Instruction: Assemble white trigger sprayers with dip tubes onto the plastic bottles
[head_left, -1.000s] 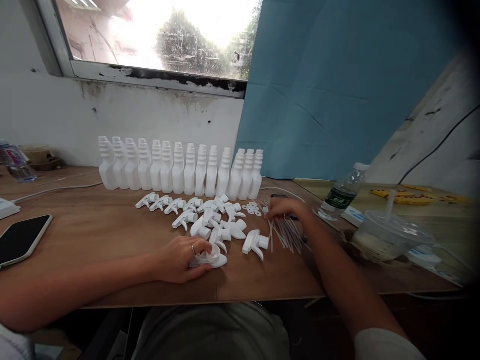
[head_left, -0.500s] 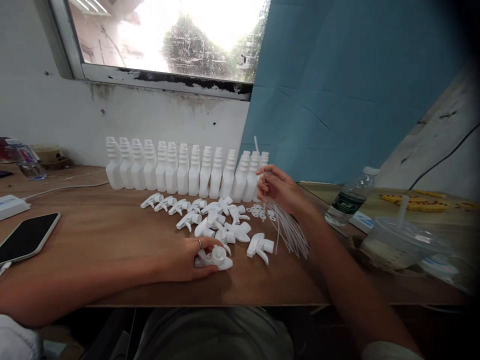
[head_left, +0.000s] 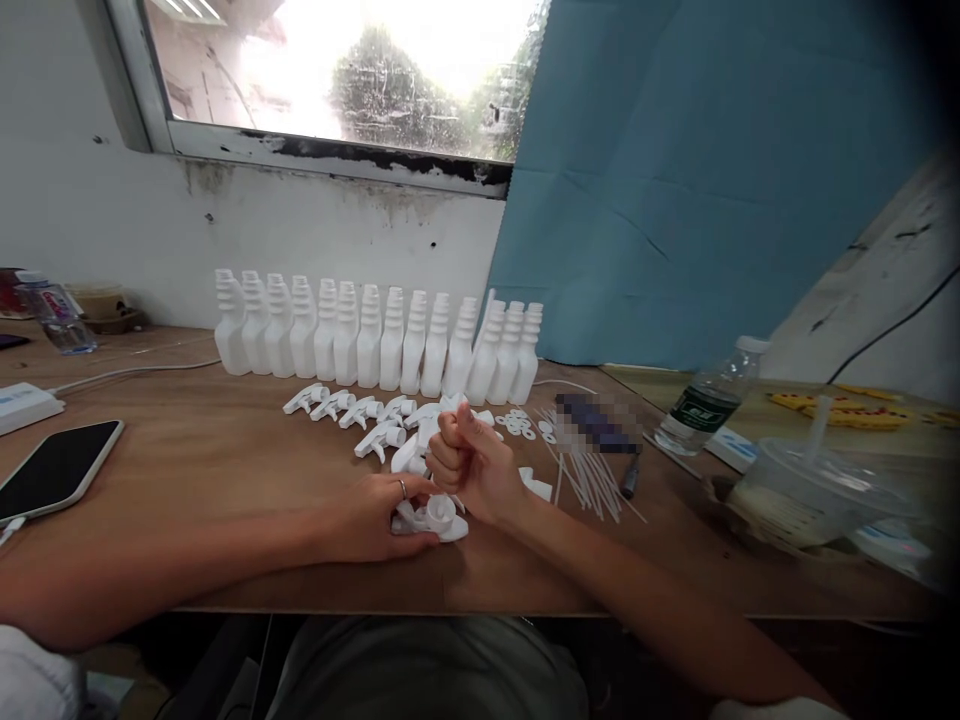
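One spray head lies on the table, grasped by my left hand, opening upward, probably for steadiness; my right hand, just beside, is curled, seemingly around a thin tube pointing up, loose tubes to its right

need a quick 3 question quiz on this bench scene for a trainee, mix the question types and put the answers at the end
1. Multiple choice: what does the left hand hold against the tabletop?
a) a drink bottle
b) a white sprayer head
c) a phone

2. True or false: the white bottles by the wall are lying on their sides.

3. Fill in the blank: a thin white ____ sticks up from the closed right hand.

Key:
1. b
2. False; the white bottles stand upright in a row.
3. tube
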